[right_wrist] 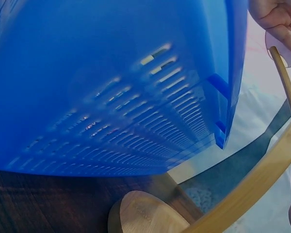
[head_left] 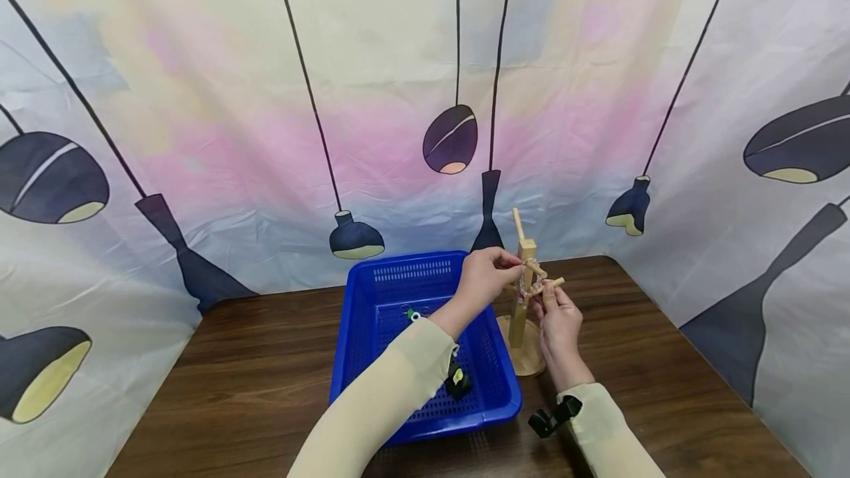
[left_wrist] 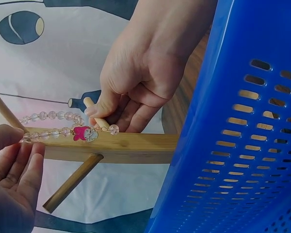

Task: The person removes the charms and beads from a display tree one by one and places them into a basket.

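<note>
A bracelet of clear pinkish beads (left_wrist: 48,135) with a bright pink cartoon charm (left_wrist: 80,133) stretches along a wooden peg stand (head_left: 520,327). My left hand (head_left: 488,275) pinches its upper end between thumb and fingers, beside the post. At the lower end, my right hand (head_left: 560,323) pinches the bracelet against a short peg (left_wrist: 98,115); the fingers partly hide that contact. Other pegs (left_wrist: 70,184) stick out from the post. In the right wrist view the post (right_wrist: 252,187) rises past the left hand (right_wrist: 281,22), and only a fingertip of the right hand shows.
A blue plastic basket (head_left: 341,345) stands left of the peg stand, under my left forearm. Inside lie a small green-and-white item (head_left: 413,314) and a dark item with a yellow-green part (head_left: 458,378). The stand's round base (right_wrist: 145,213) rests on the brown table (head_left: 252,375), before a printed curtain.
</note>
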`<state>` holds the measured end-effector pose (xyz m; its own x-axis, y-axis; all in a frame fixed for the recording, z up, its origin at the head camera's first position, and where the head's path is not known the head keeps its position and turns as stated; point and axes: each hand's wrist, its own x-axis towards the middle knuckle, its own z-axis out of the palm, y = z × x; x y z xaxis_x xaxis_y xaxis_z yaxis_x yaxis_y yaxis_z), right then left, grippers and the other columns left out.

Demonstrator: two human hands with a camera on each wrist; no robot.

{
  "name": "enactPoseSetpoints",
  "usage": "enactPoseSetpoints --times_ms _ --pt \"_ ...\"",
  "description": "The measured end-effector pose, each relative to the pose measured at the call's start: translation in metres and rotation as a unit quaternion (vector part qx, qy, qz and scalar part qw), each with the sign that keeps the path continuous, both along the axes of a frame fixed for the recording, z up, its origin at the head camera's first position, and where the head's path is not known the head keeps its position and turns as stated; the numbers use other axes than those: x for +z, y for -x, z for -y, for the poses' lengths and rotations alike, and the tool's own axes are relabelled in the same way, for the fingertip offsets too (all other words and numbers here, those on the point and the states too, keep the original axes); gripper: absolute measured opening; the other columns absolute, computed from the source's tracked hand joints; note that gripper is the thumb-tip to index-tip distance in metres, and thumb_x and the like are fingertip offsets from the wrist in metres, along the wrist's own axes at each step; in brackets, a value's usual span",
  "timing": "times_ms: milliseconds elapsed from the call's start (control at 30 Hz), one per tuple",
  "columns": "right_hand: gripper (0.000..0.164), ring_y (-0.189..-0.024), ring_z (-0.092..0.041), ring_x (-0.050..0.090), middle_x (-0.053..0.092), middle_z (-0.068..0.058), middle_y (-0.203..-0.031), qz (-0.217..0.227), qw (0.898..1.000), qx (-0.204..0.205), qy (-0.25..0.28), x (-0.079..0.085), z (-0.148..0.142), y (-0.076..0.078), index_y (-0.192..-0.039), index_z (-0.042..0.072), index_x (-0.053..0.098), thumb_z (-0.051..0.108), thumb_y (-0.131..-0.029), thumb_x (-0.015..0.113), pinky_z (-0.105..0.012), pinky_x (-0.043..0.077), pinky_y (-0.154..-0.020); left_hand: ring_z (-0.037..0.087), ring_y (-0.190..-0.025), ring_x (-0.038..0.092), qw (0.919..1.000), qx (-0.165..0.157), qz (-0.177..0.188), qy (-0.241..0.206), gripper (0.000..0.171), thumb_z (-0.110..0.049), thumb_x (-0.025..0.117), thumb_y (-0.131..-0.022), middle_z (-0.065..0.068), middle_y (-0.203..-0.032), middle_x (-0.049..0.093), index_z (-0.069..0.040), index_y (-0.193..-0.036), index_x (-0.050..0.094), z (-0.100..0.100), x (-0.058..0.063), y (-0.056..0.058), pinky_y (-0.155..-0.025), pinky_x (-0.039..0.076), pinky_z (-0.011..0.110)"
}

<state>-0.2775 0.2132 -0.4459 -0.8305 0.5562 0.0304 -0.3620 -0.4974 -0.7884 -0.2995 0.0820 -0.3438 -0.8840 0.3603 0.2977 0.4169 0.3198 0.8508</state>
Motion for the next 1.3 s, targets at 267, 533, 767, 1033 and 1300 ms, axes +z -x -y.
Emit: enactPoseSetpoints --times_ms 267,533,767,1033,1300 --pt "0.028 -0.076 0.002 0.072 0.076 0.011 -0.081 0.000 1.000 0.000 0.001 -0.002 0.001 0.001 -0.084 0.023 0.075 0.016 -0.103 0.055 -0.012 0.057 -0.071 0.018 -0.080 0.071 0.9997 0.001 0.023 -0.002 0.010 -0.010 0.074 -0.093 0.014 -0.099 0.080 -0.004 -0.099 0.080 0.002 -0.002 0.001 -0.059 0.046 0.016" --pt "0.023 -0.079 0.002 0.072 0.076 0.011 -0.081 0.000 1.000 0.005 -0.001 -0.004 0.003 0.000 -0.093 0.016 0.076 0.015 -0.103 0.056 -0.012 0.057 -0.072 0.018 -0.083 0.071 0.9995 -0.002 0.030 0.003 0.010 -0.010 0.074 -0.093 0.013 -0.100 0.079 -0.005 -0.099 0.079 0.005 -0.002 0.001 -0.062 0.045 0.016" --pt "0.027 -0.082 0.002 0.072 0.076 0.012 -0.086 0.001 1.000 0.007 -0.006 -0.005 0.004 -0.001 -0.087 0.024 0.075 0.015 -0.104 0.055 -0.012 0.058 -0.074 0.017 -0.082 0.071 0.9991 -0.013 0.038 0.009 0.010 -0.012 0.074 -0.093 0.013 -0.099 0.079 -0.005 -0.099 0.079 0.006 0.000 -0.002 -0.062 0.048 0.017" --pt "0.029 -0.072 0.002 0.069 0.075 0.011 -0.079 0.000 1.000 -0.001 0.009 -0.004 0.004 0.000 -0.084 0.022 0.076 0.013 -0.104 0.056 -0.011 0.055 -0.066 0.010 -0.081 0.069 0.9983 -0.043 0.036 0.011 0.012 -0.015 0.074 -0.094 0.011 -0.100 0.079 -0.007 -0.101 0.079 0.008 0.005 -0.007 -0.066 0.049 0.017" --pt "0.029 -0.063 0.002 0.058 0.071 0.012 -0.076 0.022 1.000 -0.006 0.004 0.001 0.000 -0.001 -0.085 0.023 0.076 0.015 -0.104 0.057 -0.011 0.049 -0.058 0.007 -0.079 0.067 0.9972 -0.068 0.020 0.023 0.012 -0.016 0.073 -0.094 0.009 -0.099 0.079 -0.009 -0.102 0.079 0.005 0.018 -0.016 -0.070 0.050 0.017"
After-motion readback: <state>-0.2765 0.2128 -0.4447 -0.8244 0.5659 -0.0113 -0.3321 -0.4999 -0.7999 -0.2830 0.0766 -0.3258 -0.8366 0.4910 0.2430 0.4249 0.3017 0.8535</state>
